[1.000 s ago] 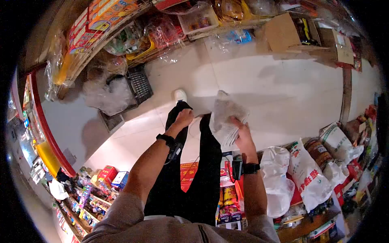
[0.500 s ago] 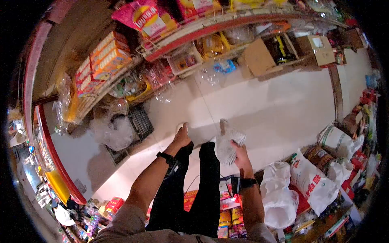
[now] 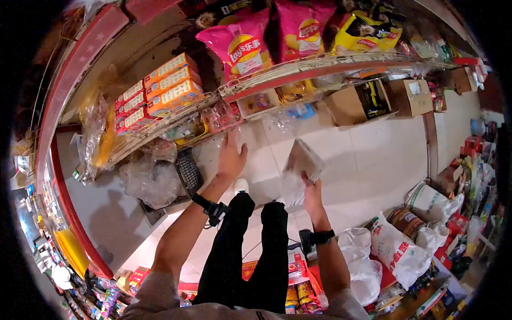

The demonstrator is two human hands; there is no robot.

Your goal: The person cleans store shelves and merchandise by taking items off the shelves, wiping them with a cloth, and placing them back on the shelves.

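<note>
My left hand (image 3: 232, 157) reaches forward with its fingers stretched out and apart, holding nothing. Its fingertips are just short of a clear plastic bag with red contents (image 3: 221, 117) on the lower shelf; I cannot tell whether they touch. In my right hand (image 3: 313, 196) is a folded greyish-white cloth (image 3: 300, 165), gripped at its right edge with the thumb on top. The cloth hangs above the tiled floor (image 3: 352, 149), in front of my knees. A white shoe (image 3: 241, 185) shows below my left hand.
Pink chip bags (image 3: 248, 48) and orange boxes (image 3: 173, 85) stand on the upper shelf. Open cardboard boxes (image 3: 346, 104) sit below it. At left are a black crate (image 3: 189, 170) and a crumpled plastic bag (image 3: 152, 181). White sacks (image 3: 400, 248) stand at right.
My left hand has moved forward to the lower shelf, and its fingers have spread. The cloth in my right hand has turned and risen slightly. The view has tilted up toward the shelves.
</note>
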